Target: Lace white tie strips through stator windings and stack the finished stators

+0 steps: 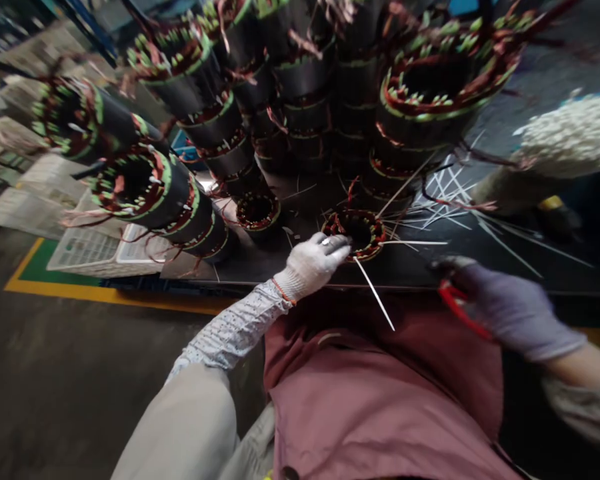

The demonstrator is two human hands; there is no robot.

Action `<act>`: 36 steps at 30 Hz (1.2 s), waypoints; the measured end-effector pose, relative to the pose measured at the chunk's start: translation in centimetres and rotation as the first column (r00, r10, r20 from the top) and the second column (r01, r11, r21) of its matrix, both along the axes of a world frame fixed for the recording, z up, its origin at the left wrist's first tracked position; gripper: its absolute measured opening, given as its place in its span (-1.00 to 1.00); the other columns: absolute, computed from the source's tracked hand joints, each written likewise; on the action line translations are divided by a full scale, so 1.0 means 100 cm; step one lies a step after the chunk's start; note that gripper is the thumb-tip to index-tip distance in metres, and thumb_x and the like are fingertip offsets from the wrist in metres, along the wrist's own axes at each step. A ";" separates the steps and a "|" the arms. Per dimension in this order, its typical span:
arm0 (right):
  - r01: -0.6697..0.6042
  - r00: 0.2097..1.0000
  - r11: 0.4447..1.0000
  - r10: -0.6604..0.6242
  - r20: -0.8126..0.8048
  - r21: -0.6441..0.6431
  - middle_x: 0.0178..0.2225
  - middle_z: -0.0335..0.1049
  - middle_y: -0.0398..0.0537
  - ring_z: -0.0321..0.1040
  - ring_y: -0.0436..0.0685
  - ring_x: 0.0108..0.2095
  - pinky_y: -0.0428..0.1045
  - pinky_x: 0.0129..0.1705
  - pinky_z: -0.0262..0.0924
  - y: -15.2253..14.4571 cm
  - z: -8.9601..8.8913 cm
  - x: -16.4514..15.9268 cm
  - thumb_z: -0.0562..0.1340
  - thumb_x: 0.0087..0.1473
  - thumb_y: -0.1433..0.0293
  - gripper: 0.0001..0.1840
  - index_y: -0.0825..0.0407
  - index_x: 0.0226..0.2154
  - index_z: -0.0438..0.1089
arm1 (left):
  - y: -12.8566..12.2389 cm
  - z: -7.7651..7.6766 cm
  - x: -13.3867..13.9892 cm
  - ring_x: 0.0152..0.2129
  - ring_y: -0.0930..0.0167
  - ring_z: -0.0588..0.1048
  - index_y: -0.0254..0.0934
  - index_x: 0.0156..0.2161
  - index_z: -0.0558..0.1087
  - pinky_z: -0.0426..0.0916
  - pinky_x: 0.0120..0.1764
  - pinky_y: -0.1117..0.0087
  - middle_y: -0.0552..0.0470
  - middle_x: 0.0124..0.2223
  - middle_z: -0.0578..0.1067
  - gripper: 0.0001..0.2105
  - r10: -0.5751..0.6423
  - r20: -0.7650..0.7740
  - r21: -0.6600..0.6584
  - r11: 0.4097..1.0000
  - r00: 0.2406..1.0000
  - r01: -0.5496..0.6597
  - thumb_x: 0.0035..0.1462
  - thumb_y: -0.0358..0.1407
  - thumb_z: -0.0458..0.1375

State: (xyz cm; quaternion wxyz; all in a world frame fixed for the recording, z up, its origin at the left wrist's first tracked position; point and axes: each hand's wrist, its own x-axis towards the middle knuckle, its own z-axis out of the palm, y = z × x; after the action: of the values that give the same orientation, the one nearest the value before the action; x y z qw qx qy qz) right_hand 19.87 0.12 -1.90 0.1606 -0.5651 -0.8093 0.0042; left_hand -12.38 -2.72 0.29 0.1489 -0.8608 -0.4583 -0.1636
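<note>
My left hand (pixel 314 265), in a white glove, grips the near-left rim of a motor stator (pixel 375 250) with copper windings and a dark, round opening. Some of its fingertips reach into that opening and are hard to see. Thin white ties stick out of the stator; one tie (pixel 375 293) hangs over the table's front edge. To the right, apart from the stator, my right hand (pixel 515 307) in a purple-grey glove is closed around red-handled pliers (pixel 463 310). Their dark jaws are blurred, so whether they are cutters I cannot tell.
Tall stacks of stators (pixel 305 100) crowd the back of the dark table (pixel 410 270), with leaning stacks (pixel 165 193) at left. A single stator (pixel 257 213) stands nearby. Loose white ties (pixel 445 187) lie at right beside a white fluffy bundle (pixel 575 133). White crates (pixel 87 247) stand at left.
</note>
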 end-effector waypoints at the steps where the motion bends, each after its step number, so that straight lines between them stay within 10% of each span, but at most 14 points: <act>1: -0.130 0.991 0.987 0.132 -0.017 0.091 -0.29 0.54 0.11 0.43 0.15 -0.43 -0.03 -0.50 0.16 -0.018 -0.001 -0.008 0.27 -0.03 0.26 -0.58 0.00 -0.07 0.48 | 0.000 0.000 -0.001 -0.27 0.36 0.51 -0.13 0.03 0.55 0.39 -0.41 0.43 0.02 0.02 0.59 -0.73 -0.010 0.006 0.006 1.000 1.000 0.010 0.26 -0.33 0.13; 5: -0.261 0.965 0.924 0.241 0.104 0.278 -0.20 0.48 0.19 0.43 0.21 -0.28 0.00 -0.45 0.18 -0.054 0.009 -0.051 0.17 0.09 0.37 -0.57 0.11 0.03 0.41 | 0.003 -0.001 -0.003 -0.27 0.37 0.52 -0.13 0.01 0.56 0.38 -0.44 0.45 0.01 0.01 0.60 -0.73 -0.039 0.018 0.021 0.999 0.999 0.039 0.24 -0.34 0.15; 10: -0.211 0.957 0.960 0.164 0.240 0.186 -0.18 0.48 0.13 0.41 0.13 -0.28 -0.04 -0.42 0.09 -0.041 0.012 -0.074 0.13 0.19 0.29 -0.56 0.10 0.06 0.44 | 0.004 -0.002 -0.003 -0.30 0.38 0.51 -0.14 -0.03 0.57 0.42 -0.39 0.44 0.03 -0.03 0.61 -0.76 -0.063 0.058 0.070 0.996 0.996 0.059 0.21 -0.35 0.19; 16: -0.283 0.953 0.936 0.251 0.167 0.209 -0.22 0.54 0.08 0.43 0.08 -0.41 -0.07 -0.46 0.14 -0.038 -0.009 -0.066 0.08 0.20 0.31 -0.57 0.10 0.02 0.47 | 0.003 -0.003 -0.003 -0.32 0.39 0.51 -0.13 -0.06 0.58 0.41 -0.40 0.44 0.04 -0.04 0.62 -0.77 -0.058 0.066 0.086 0.995 0.996 0.053 0.21 -0.35 0.18; 26: -0.084 0.970 0.991 0.058 0.236 0.103 -0.12 0.52 0.16 0.52 0.19 -0.26 -0.03 -0.40 0.30 -0.031 0.023 -0.048 0.12 0.20 0.31 -0.55 0.17 0.07 0.41 | 0.006 0.003 -0.005 -0.36 0.40 0.50 -0.14 -0.07 0.58 0.41 -0.43 0.45 0.05 -0.05 0.62 -0.78 -0.093 0.049 0.073 0.993 0.995 0.089 0.21 -0.35 0.18; 36: -0.185 0.982 0.981 0.182 0.051 0.060 -0.19 0.57 0.04 0.55 0.16 -0.29 -0.03 -0.32 0.44 -0.015 0.007 -0.032 0.03 0.21 0.30 -0.56 0.11 0.00 0.46 | 0.015 0.015 -0.016 -0.32 0.40 0.52 -0.14 -0.03 0.56 0.43 -0.41 0.43 0.01 -0.01 0.61 -0.76 -0.179 -0.051 -0.058 0.983 0.982 0.176 0.26 -0.34 0.12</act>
State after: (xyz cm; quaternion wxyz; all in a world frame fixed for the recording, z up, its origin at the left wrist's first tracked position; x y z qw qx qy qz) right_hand 16.62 -1.34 -1.18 0.1593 -0.4824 -0.8611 -0.0202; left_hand -13.96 -1.25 1.80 0.1237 -0.9062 -0.3794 -0.1398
